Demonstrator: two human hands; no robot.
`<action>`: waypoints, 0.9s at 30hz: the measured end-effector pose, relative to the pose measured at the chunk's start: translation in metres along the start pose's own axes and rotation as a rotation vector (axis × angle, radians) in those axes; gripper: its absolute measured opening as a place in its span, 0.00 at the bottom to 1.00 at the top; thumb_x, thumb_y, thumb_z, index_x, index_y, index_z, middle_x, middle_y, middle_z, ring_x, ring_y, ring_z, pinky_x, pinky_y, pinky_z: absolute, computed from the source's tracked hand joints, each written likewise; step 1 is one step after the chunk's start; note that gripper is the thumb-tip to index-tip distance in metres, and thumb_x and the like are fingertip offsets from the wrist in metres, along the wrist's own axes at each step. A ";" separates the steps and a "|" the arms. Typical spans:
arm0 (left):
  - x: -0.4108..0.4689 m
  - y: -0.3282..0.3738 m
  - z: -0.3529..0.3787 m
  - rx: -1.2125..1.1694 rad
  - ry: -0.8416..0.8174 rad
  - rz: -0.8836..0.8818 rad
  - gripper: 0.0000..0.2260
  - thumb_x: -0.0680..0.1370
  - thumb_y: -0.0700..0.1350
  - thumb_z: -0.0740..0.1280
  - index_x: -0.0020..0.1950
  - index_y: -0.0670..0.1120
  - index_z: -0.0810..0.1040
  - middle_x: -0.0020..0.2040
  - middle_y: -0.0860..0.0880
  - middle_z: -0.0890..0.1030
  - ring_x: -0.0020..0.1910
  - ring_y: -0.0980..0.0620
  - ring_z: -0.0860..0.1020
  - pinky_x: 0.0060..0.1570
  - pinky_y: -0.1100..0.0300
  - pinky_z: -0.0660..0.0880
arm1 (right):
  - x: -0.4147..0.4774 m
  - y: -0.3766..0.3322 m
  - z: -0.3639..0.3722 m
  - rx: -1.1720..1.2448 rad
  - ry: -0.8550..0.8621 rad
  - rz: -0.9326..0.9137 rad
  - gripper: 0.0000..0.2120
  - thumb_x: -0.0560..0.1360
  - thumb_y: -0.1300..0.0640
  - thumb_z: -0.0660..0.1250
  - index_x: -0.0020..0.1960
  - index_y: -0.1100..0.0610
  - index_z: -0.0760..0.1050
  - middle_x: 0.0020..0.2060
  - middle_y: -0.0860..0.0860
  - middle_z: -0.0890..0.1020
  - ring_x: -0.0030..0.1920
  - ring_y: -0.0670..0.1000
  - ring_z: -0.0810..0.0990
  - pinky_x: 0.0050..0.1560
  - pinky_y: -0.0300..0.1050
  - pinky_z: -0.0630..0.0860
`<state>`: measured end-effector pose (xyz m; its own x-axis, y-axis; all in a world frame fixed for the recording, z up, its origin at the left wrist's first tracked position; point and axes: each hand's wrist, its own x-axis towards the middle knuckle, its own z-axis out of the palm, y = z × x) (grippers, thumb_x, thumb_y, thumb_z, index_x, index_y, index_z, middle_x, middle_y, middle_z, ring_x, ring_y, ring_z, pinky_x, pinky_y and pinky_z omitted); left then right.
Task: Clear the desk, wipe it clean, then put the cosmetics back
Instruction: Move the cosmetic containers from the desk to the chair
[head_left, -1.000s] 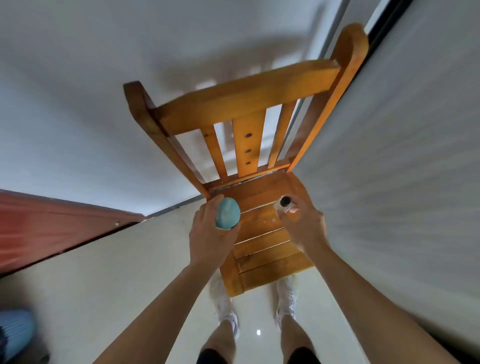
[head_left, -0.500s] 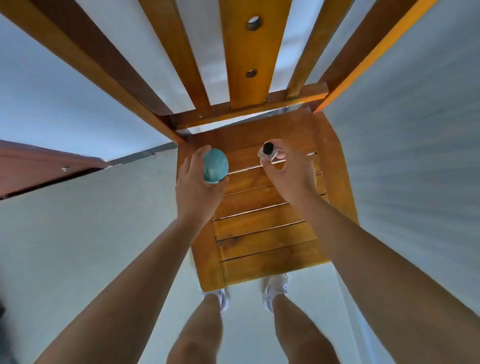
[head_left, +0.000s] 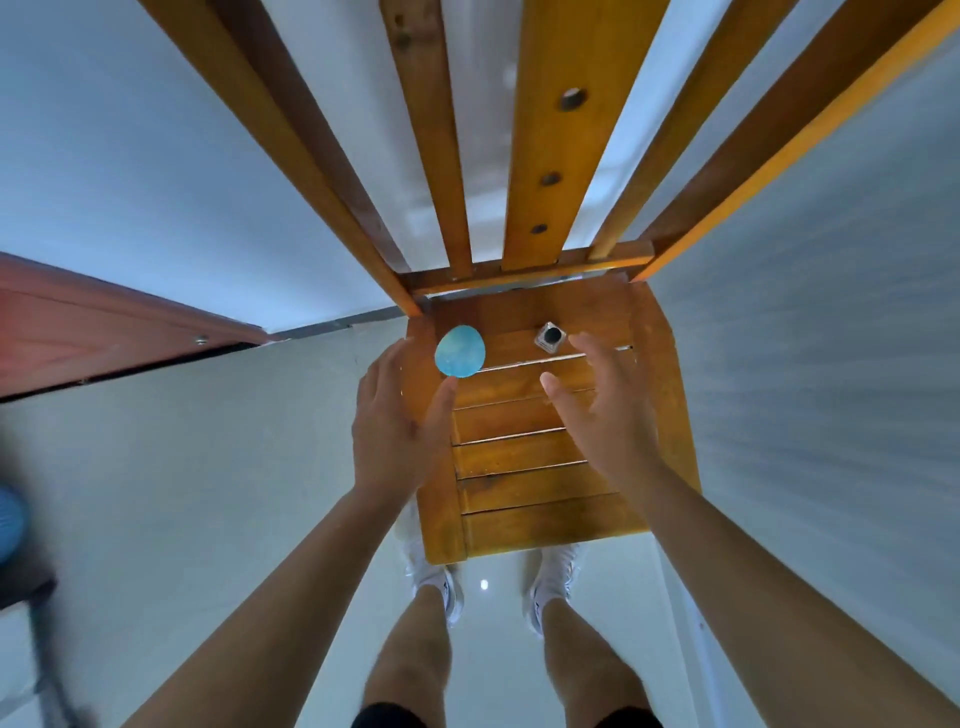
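Left hand (head_left: 395, 431), fingers relaxed and holding nothing, has its thumb tip just beside the blue egg-shaped sponge (head_left: 460, 351) on the chair seat's (head_left: 519, 452) far left. Right hand (head_left: 608, 415), equally loose, is near the small black-capped bottle (head_left: 549, 336) standing right of the sponge

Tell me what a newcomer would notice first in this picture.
The orange wooden chair fills the middle. On the far part of its seat rest a blue egg-shaped item, left, and a small black-capped bottle, right. The left hand and right hand hover open near them, holding nothing.
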<state>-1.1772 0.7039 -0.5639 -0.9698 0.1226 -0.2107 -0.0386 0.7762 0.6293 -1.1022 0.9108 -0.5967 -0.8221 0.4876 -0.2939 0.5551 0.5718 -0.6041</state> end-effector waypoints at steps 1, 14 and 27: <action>-0.011 0.011 -0.020 0.002 -0.005 -0.012 0.28 0.77 0.64 0.62 0.74 0.56 0.65 0.73 0.54 0.71 0.69 0.51 0.71 0.64 0.46 0.73 | -0.009 -0.015 -0.015 0.005 -0.001 -0.032 0.26 0.77 0.33 0.62 0.72 0.41 0.66 0.72 0.43 0.72 0.70 0.47 0.71 0.60 0.38 0.66; -0.150 0.077 -0.376 0.201 0.599 0.024 0.24 0.83 0.55 0.56 0.74 0.43 0.68 0.71 0.44 0.73 0.69 0.45 0.69 0.67 0.55 0.63 | -0.090 -0.374 -0.117 0.118 -0.102 -0.882 0.23 0.81 0.37 0.59 0.73 0.45 0.67 0.75 0.47 0.67 0.74 0.48 0.64 0.66 0.42 0.64; -0.406 -0.131 -0.627 0.339 1.102 -0.408 0.25 0.82 0.58 0.54 0.76 0.47 0.66 0.77 0.47 0.65 0.74 0.46 0.64 0.71 0.49 0.63 | -0.387 -0.654 0.041 0.303 -0.380 -1.538 0.21 0.78 0.46 0.68 0.67 0.53 0.77 0.68 0.53 0.74 0.67 0.51 0.74 0.67 0.45 0.71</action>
<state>-0.9288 0.1647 -0.0918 -0.5926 -0.6292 0.5030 -0.4825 0.7772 0.4038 -1.1525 0.3211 -0.1177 -0.5565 -0.6058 0.5686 -0.7898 0.1731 -0.5885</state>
